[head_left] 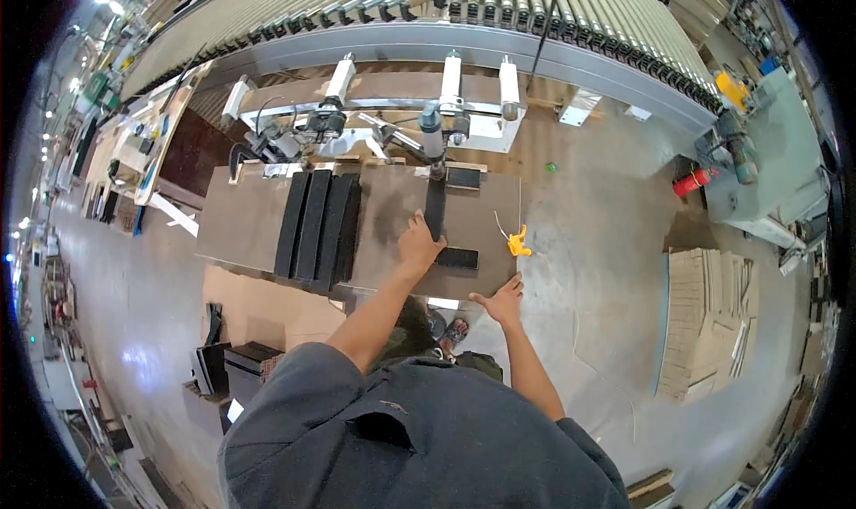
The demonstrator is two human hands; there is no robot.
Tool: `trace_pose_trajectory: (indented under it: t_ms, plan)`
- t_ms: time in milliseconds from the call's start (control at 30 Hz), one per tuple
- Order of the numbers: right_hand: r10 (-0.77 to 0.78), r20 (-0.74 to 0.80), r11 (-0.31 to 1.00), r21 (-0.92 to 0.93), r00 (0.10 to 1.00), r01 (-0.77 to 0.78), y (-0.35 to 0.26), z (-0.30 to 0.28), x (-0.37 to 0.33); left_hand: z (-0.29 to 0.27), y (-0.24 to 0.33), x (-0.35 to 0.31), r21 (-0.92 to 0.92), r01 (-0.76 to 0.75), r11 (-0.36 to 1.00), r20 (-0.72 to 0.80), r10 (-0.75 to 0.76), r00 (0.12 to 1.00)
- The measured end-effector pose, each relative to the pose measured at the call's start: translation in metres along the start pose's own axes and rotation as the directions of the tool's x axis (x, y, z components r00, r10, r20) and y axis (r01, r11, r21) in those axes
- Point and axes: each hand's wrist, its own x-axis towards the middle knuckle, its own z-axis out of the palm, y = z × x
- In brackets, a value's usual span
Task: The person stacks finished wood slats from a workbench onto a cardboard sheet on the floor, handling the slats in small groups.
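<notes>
My left hand (419,243) grips the near end of a narrow black board (434,208), thumb at its end and fingers along its left side. The board's far end sits beneath the grey cylindrical head (432,133) of a machine. A short black block (463,178) lies beside that end, and another short black block (458,258) lies near my left thumb. My right hand (501,302) is open at the near right corner of the brown worktable (388,201), thumb spread from the fingers and holding nothing. Several long black boards (318,228) are stacked on the table's left part.
A yellow tool (518,242) with a cord hangs at the table's right edge. A roller conveyor (357,14) runs across the back. Flat cardboard (709,322) is stacked on the right, near a red extinguisher (692,183). Black pieces in a box (241,366) stand lower left.
</notes>
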Motion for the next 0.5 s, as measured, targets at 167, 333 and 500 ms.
trace_pose_trajectory:
  t_ms: [167, 333, 500]
  plan:
    - [-0.001, 0.018, 0.999, -0.053, 1.0, 0.002, 0.001, 0.002, -0.001, -0.018, -0.007, -0.009, 0.001, 0.12, 0.993, -0.04, -0.12, 0.992]
    - [0.004, -0.01, 0.999, -0.038, 1.0, -0.004, 0.002, 0.004, 0.005, -0.054, -0.037, -0.035, -0.153, 0.015, 0.988, -0.089, -0.029, 0.996]
    - [0.01, 0.012, 0.998, -0.056, 1.0, -0.009, 0.006, 0.002, 0.008, -0.134, -0.045, -0.086, -0.24, -0.038, 0.97, -0.236, -0.02, 0.971]
